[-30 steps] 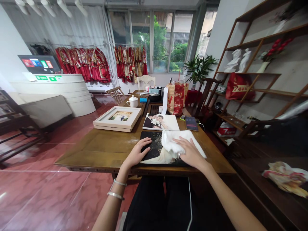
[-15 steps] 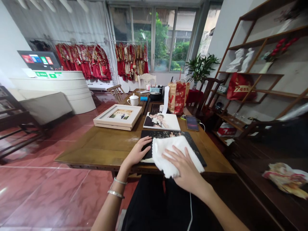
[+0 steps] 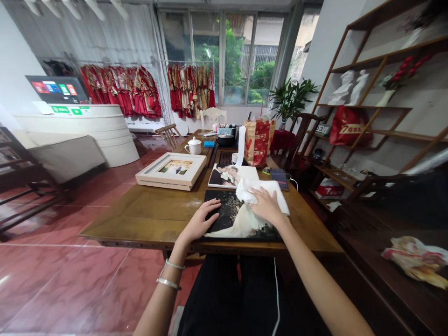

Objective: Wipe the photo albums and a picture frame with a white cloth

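Note:
A dark photo panel [image 3: 234, 221] with a bride in a white dress lies flat at the near edge of the wooden table [image 3: 157, 217]. My left hand [image 3: 201, 221] rests on the panel's left edge, fingers spread flat. My right hand [image 3: 266, 205] presses a white cloth [image 3: 261, 191] onto the panel's far right corner, fingers laid over the cloth. Just beyond the panel lies a second wedding photo [image 3: 229, 176].
A white framed picture [image 3: 171, 170] sits on the table's left. Farther back stand a white teapot [image 3: 193, 146], a red paper bag [image 3: 257, 142] and a phone [image 3: 279, 175]. A wooden shelf unit [image 3: 371, 112] rises on the right; red garments [image 3: 140, 93] hang at the back.
My right hand slid the cloth from the panel's right side to its near edge, then away to the far right corner. The left hand stayed put on the panel's left edge.

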`<state>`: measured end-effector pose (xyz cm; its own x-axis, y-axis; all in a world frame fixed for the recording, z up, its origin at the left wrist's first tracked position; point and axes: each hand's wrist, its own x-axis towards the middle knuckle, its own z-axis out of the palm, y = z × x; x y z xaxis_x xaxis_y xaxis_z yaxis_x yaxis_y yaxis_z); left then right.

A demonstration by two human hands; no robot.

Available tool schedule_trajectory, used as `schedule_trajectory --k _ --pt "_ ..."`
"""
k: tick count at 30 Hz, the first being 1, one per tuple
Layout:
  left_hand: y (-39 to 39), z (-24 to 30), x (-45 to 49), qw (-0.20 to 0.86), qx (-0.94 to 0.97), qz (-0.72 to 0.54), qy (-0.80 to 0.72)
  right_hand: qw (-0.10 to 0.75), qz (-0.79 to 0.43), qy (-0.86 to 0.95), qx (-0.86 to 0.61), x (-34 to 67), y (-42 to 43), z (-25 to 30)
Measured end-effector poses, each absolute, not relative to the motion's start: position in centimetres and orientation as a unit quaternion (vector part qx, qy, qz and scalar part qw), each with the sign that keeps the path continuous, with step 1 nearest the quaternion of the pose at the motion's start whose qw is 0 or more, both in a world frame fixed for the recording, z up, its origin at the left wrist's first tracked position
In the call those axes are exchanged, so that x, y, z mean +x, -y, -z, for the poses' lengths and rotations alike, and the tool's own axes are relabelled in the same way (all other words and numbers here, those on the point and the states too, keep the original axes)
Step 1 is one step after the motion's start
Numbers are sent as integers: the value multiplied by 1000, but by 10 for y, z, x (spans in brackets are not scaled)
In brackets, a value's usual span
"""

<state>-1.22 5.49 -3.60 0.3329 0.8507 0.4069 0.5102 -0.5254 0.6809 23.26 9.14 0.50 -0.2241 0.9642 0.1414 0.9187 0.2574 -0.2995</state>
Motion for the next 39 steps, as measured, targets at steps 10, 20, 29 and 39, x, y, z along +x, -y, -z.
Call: schedule_trajectory --k 10,20,29,39 --pt "-55 35 -12 227 785 -386 -428 172 -89 863 -467 212 6 -5" --pt "-56 37 -13 234 780 -391 -428 195 -79 764 -610 271 -21 -1" --pt "-50 27 -9 283 738 -391 -472 203 -47 810 -548 186 8 -9" --pt "-50 26 -7 253 757 -394 -457 224 -223 872 -373 237 22 -10"
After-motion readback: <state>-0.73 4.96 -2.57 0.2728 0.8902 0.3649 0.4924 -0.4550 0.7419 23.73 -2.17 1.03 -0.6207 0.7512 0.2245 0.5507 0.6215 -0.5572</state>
